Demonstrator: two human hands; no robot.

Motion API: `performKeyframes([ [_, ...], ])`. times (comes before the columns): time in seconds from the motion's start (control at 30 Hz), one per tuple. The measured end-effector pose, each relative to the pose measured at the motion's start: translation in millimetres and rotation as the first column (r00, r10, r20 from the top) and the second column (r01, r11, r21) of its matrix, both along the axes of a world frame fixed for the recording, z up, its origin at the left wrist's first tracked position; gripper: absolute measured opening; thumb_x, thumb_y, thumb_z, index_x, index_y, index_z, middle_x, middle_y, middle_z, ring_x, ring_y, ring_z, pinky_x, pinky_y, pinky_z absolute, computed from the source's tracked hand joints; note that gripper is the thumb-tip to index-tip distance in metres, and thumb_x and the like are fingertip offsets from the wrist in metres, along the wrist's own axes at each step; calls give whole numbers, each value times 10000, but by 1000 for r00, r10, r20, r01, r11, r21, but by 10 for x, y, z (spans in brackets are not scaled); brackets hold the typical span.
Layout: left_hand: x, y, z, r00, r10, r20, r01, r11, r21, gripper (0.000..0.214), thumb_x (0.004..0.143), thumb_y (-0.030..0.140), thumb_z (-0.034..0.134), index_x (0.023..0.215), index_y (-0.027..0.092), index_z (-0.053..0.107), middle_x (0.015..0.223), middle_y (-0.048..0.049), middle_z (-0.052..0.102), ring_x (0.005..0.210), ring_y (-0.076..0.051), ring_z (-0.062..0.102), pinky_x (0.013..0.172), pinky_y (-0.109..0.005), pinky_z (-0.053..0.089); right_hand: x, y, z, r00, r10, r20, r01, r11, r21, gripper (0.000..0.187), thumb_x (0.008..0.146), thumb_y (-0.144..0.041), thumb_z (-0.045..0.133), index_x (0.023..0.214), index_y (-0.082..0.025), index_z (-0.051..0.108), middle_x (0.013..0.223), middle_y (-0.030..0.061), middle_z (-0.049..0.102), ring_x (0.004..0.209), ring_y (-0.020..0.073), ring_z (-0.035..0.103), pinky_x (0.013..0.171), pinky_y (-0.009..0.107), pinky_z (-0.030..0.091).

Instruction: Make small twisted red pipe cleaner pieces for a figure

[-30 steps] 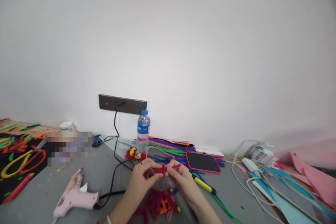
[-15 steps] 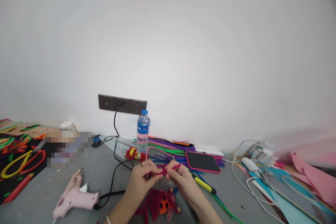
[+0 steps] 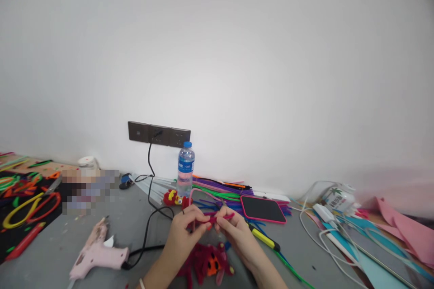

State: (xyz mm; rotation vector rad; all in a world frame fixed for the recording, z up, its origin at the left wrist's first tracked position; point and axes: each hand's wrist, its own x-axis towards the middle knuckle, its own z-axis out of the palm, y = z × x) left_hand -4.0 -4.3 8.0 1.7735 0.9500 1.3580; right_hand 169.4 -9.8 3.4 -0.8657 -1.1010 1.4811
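My left hand (image 3: 185,231) and my right hand (image 3: 234,231) meet just above the grey table (image 3: 50,257), both pinching a dark pink pipe cleaner (image 3: 213,219) that runs between the fingertips. A pink loop of pipe cleaner (image 3: 200,192) rises behind the hands. Below them lies a red fuzzy figure with an orange spotted patch (image 3: 210,263). A small red and yellow fuzzy figure (image 3: 173,198) sits just beyond my left hand.
A pink glue gun (image 3: 96,250) lies at left, its black cord (image 3: 148,207) running to the wall socket (image 3: 158,134). A water bottle (image 3: 185,168), a heap of coloured pipe cleaners (image 3: 220,189), a pink-cased phone (image 3: 263,209), a yellow pen (image 3: 263,238) and white cables (image 3: 322,230) lie around.
My fingers have shifted slightly along the pink pipe cleaner, the hands staying in the same spot. Nothing else has moved.
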Motion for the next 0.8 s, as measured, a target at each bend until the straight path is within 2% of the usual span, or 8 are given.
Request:
performKeyframes([
  [0.1,10,8,15,996,-8,92,18,993,-114,34,733,204,703,713,176,710,687,-16,621,591,-138,540,521,-211,395,-19,-3,-12,1000,3,-11,-3,1000,-1,325,708,-428,783,693,-179,574,584,-23,605,560,114,516,607,236,378],
  [0.2,35,17,9,974,-81,211,137,955,-264,96,719,253,719,760,167,709,728,-30,662,645,-165,592,563,-227,442,-36,-3,-42,999,37,-15,-37,999,-18,318,712,-418,781,678,-175,578,585,-18,612,560,111,518,593,228,367],
  [0.33,66,20,3,936,-150,318,256,911,-323,158,699,304,750,753,160,714,704,-36,692,677,-191,636,651,-271,496,-58,-5,-54,997,67,-38,-69,996,-62,332,679,-426,800,655,-174,586,566,-21,601,536,110,513,563,228,361],
  [0.57,48,9,85,927,-35,373,190,901,-389,229,655,365,777,723,163,694,677,-4,664,588,-132,564,540,-209,429,-82,-38,73,996,11,-85,-13,1000,-24,290,643,-330,838,828,-187,665,745,9,687,696,150,617,683,262,448],
  [0.8,68,8,75,921,-20,390,212,864,-456,264,640,378,787,705,155,661,599,10,641,544,-119,524,536,-213,404,-46,6,-27,999,-42,33,38,993,113,280,729,-418,761,751,-186,607,639,15,683,642,174,622,667,292,453],
])
